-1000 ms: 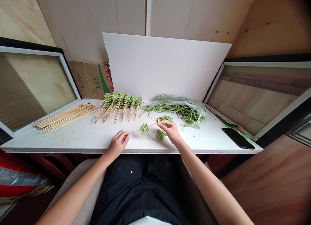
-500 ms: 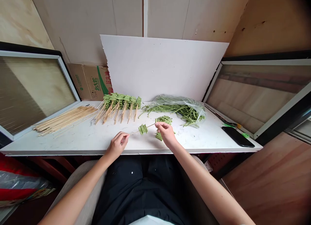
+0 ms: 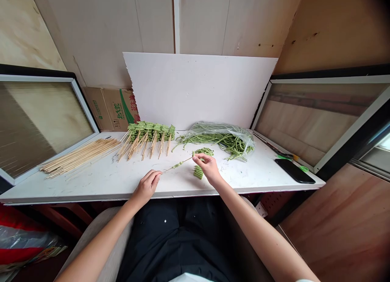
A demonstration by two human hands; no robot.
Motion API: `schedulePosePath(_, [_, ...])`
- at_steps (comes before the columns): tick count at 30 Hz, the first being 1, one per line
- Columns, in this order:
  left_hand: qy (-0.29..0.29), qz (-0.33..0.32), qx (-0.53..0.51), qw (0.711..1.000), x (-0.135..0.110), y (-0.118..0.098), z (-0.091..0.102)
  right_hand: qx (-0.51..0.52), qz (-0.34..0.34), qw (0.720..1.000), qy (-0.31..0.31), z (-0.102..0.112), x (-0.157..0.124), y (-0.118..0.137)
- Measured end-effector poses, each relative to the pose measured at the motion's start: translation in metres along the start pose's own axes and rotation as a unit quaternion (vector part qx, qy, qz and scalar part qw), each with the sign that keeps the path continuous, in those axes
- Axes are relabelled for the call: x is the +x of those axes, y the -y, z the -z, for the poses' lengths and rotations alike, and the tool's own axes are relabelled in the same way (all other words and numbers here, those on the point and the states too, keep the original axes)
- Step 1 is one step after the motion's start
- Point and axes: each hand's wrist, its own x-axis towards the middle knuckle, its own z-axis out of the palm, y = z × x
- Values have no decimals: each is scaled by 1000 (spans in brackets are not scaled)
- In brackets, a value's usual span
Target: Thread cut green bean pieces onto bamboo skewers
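Note:
A skewer of cut green bean pieces [image 3: 176, 165] spans the gap between my two hands, above the front of the white table. Its beans look edge-on and narrow. My left hand [image 3: 148, 186] pinches the skewer's left end, fingers closed. The right end sits between the thumb and fingertips of my right hand [image 3: 207, 167]. Just under and behind that hand lie a row of cut bean pieces [image 3: 198, 172] and a small pile of cut beans [image 3: 204, 151], both partly covered by it.
Finished bean skewers [image 3: 151, 131] are stacked at the back left, sticks facing me. Bare bamboo skewers [image 3: 81, 155] lie further left. A plastic bag of long beans [image 3: 224, 136] rests at the back right. A black phone [image 3: 295, 171] and scissors [image 3: 282, 152] are at the right edge.
The skewer has turned about its length, so its bean pieces went from broadside to edge-on. Both hands keep their grip. The camera view has shifted slightly.

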Motion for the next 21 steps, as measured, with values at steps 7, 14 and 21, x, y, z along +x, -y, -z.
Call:
schedulePosePath(7, [-50, 29, -28, 998, -2, 2, -4, 3, -19, 999, -26, 0, 2, -6])
schedulePosePath(14, [-44, 43, -39, 997, 0, 1, -1, 5, -19, 1000, -17, -4, -2, -12])
schedulePosePath(21, [-60, 56, -27, 996, -2, 2, -3, 16, -31, 999, -18, -11, -6, -13])
